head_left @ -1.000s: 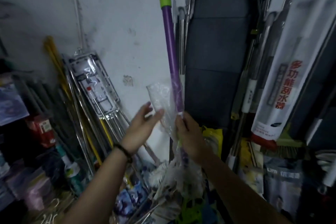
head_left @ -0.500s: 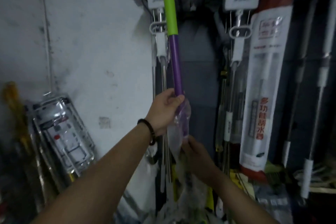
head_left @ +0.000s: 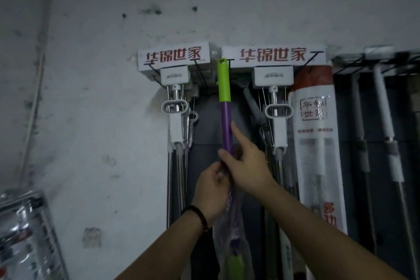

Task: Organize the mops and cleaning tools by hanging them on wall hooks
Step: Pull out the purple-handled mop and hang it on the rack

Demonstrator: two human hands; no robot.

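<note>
Smooth plastic mop handle (head_left: 226, 125) (glossy film (head_left: 229, 241) below), rough wall (head_left: 91, 75).

A dark bracelet (head_left: 200, 217) circles the wrist of the left hand (head_left: 211, 191). Both forearms are bare up to the view's lower edge.

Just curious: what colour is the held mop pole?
The mop pole is purple with a green top; the head view shows it best.
</note>
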